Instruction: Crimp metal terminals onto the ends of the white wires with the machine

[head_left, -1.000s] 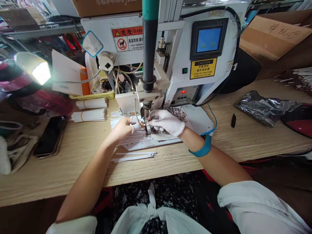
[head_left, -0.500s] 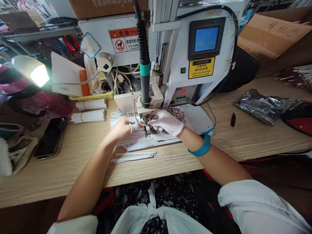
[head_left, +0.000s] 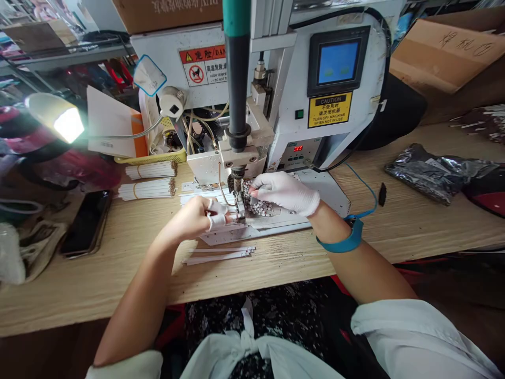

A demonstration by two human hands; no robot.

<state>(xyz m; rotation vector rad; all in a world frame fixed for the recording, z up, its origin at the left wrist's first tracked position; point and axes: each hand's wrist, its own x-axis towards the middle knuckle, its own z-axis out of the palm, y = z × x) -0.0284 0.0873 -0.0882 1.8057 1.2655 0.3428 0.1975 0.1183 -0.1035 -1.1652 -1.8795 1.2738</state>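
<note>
My left hand point(head_left: 201, 215), with white covers on some fingers, is closed at the small metal fixture point(head_left: 241, 209) under the machine's tip. Its fingers pinch the end of a thin white strip, mostly hidden by the hand. More white strips point(head_left: 189, 197) lie beneath and behind it. To the right, my right hand point(head_left: 288, 193) wears a white glove. Thumb and fingertips are pinched together above a heap of small metallic pieces point(head_left: 262, 208); whatever they hold is too small to make out. The soldering head point(head_left: 238, 131), with a green and black handle, stands directly over the fixture.
Two banded bundles of white strips point(head_left: 147, 189) and a phone point(head_left: 84, 223) lie to the left, near a lit lamp point(head_left: 68, 122). A few loose strips point(head_left: 221, 256) lie in front. A silver-black bag point(head_left: 428, 171) is at right. A blue cord runs from my right wristband point(head_left: 342, 237).
My right hand has moved right, from the fixture to above the heap of pieces. My left hand has shifted slightly down. The soldering head looks lower, its handle nearer the camera.
</note>
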